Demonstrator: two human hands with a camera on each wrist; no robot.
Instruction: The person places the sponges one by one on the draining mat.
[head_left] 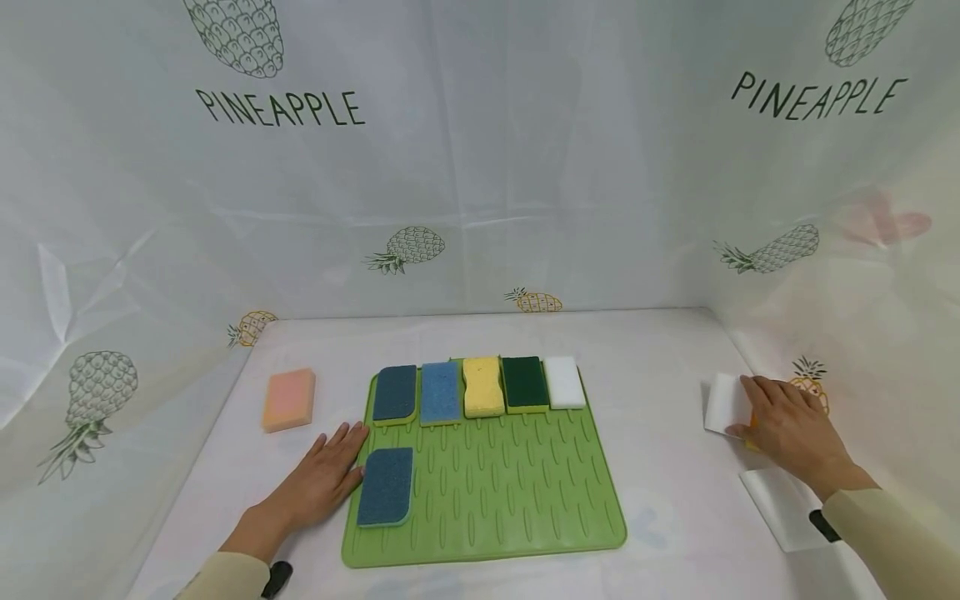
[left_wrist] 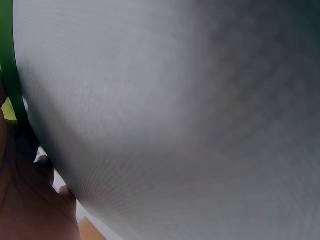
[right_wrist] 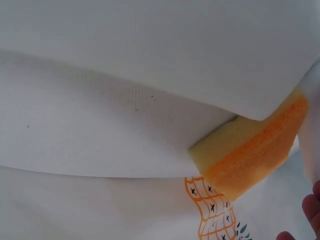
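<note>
My left hand (head_left: 322, 479) lies flat with straight fingers at the left edge of the green mat (head_left: 510, 492). Its thumb is right beside a dark blue sponge (head_left: 386, 487). Over at the right wall, my right hand (head_left: 795, 429) bends its fingers around a white flap (head_left: 726, 406), thumb at the flap's lower edge. An orange-and-yellow sponge (right_wrist: 255, 145) stands between white flaps in the right wrist view, with fingertips (right_wrist: 310, 206) near it. Whether that hand grips the sponge or the flap I cannot tell. In the left wrist view, white cloth hides most of the scene.
Along the mat's back edge runs a row: a dark blue sponge (head_left: 394, 392), a blue one (head_left: 440, 392), a yellow one (head_left: 483, 387), a dark green one (head_left: 525, 383) and a white one (head_left: 564, 383). A peach sponge (head_left: 288, 400) lies left. Another white flap (head_left: 783, 508) spreads under the right wrist.
</note>
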